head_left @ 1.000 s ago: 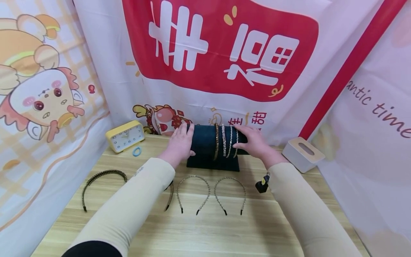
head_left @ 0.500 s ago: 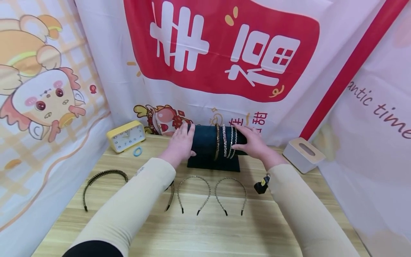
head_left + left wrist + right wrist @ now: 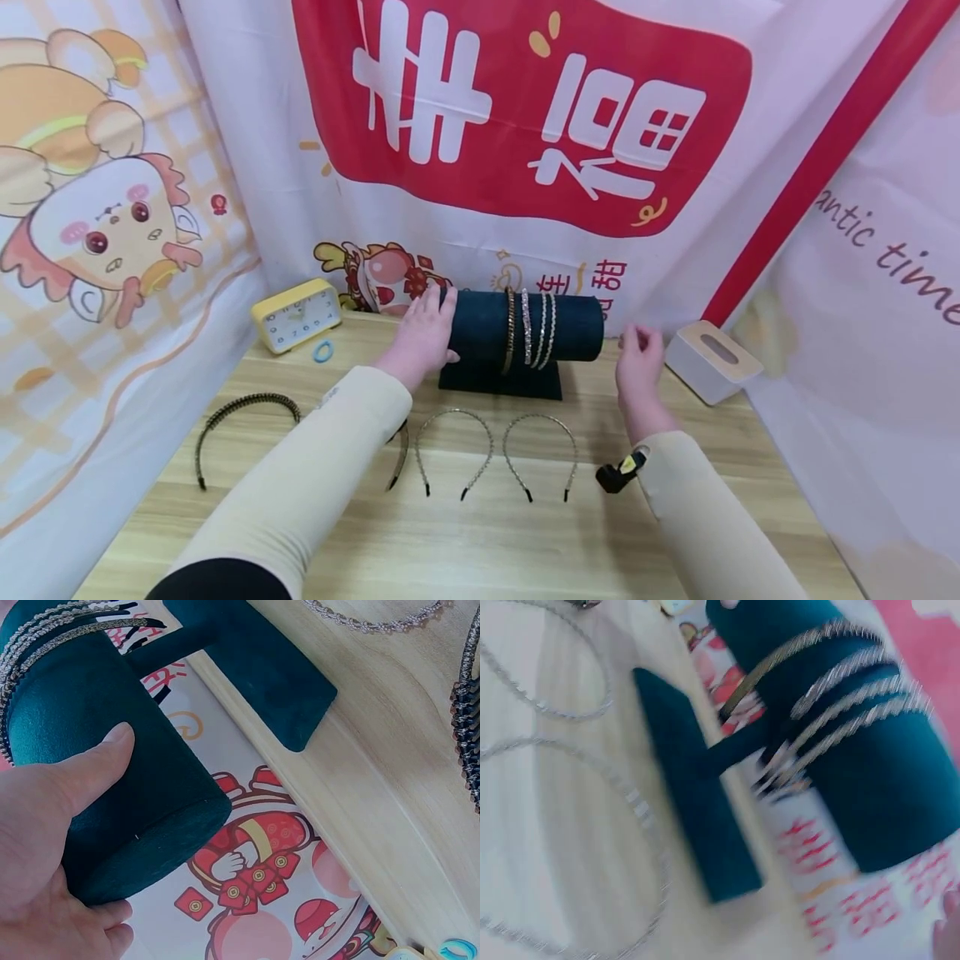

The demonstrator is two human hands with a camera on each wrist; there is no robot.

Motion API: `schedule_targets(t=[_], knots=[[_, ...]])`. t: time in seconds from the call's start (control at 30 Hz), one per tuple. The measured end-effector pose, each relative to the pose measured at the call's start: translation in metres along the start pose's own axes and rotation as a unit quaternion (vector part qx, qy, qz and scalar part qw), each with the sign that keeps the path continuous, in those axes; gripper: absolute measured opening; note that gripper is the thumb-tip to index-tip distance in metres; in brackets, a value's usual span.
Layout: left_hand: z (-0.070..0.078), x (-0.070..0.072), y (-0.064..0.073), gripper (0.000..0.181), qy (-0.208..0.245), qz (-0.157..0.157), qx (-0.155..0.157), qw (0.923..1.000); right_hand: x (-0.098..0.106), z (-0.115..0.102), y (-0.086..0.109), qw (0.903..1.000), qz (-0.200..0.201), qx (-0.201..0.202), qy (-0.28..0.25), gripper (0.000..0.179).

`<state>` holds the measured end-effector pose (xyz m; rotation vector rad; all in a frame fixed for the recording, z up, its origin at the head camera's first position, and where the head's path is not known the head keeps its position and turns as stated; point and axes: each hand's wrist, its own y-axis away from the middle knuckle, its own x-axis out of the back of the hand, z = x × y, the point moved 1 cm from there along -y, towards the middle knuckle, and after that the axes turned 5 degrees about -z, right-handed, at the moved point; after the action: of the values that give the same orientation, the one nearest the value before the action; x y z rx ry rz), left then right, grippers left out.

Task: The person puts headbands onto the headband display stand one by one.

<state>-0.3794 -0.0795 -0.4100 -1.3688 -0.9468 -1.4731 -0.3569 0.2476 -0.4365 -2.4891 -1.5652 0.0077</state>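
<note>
A dark teal, velvety roll display stand point(image 3: 581, 329) stands near the back of the table, its horizontal roll set above a flat base. Several headbands sit side by side over the roll: a bronze-coloured headband point(image 3: 509, 333) and, to its right, silvery headbands point(image 3: 551, 329). My left hand point(image 3: 423, 337) grips the roll's left end, thumb in front and fingers behind, as the left wrist view shows. Off the roll's right end, apart from it, is my right hand point(image 3: 640, 371), fingers loosely curled with nothing visible in them. Only a fingertip shows in the right wrist view.
Two silvery headbands point(image 3: 491, 454) point(image 3: 540, 417) lie in front of the stand. Left of them are a dark headband point(image 3: 247, 402) and another partly under the left sleeve. A yellow clock point(image 3: 296, 315), a blue ring point(image 3: 323, 351) and a tissue box point(image 3: 712, 362) stand farther back.
My right hand has left the headbands and moved right, past the roll's end. The rightmost headbands have shifted slightly left, closer to the others. My left hand keeps its grip.
</note>
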Motion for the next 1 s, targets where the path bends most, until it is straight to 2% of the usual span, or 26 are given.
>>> schedule_targets(t=[0.03, 0.13, 0.27, 0.43, 0.6, 0.83, 0.93, 1.0], knots=[[0.0, 0.001, 0.0, 0.11, -0.001, 0.0, 0.001, 1.0, 0.003, 0.009, 0.001, 0.9995, 0.0, -0.031, 0.006, 0.032], [0.0, 0.003, 0.0, 0.11, -0.001, -0.003, 0.002, 1.0, 0.006, 0.036, 0.009, 0.9918, -0.054, -0.094, 0.068, 0.028], [0.0, 0.005, 0.001, 0.11, 0.0, -0.004, 0.001, 1.0, -0.001, 0.064, 0.029, 0.9726, -0.149, -0.11, 0.141, 0.023], [0.001, 0.006, 0.001, 0.11, 0.002, -0.006, 0.002, 1.0, -0.019, 0.088, 0.051, 0.9444, -0.219, -0.092, 0.227, 0.021], [0.002, 0.005, 0.001, 0.11, 0.005, -0.008, 0.003, 1.0, -0.028, 0.097, 0.059, 0.9214, -0.232, -0.037, 0.309, 0.025], [0.002, 0.005, 0.002, 0.11, 0.005, -0.004, 0.002, 1.0, -0.033, 0.103, 0.063, 0.9138, -0.229, 0.03, 0.334, 0.015], [0.002, 0.005, 0.003, 0.109, 0.007, -0.004, 0.0, 1.0, -0.033, 0.106, 0.063, 0.9121, -0.234, 0.033, 0.335, 0.016], [0.001, 0.005, 0.003, 0.11, 0.007, -0.005, 0.0, 1.0, -0.033, 0.104, 0.063, 0.9147, -0.238, 0.027, 0.325, 0.015]])
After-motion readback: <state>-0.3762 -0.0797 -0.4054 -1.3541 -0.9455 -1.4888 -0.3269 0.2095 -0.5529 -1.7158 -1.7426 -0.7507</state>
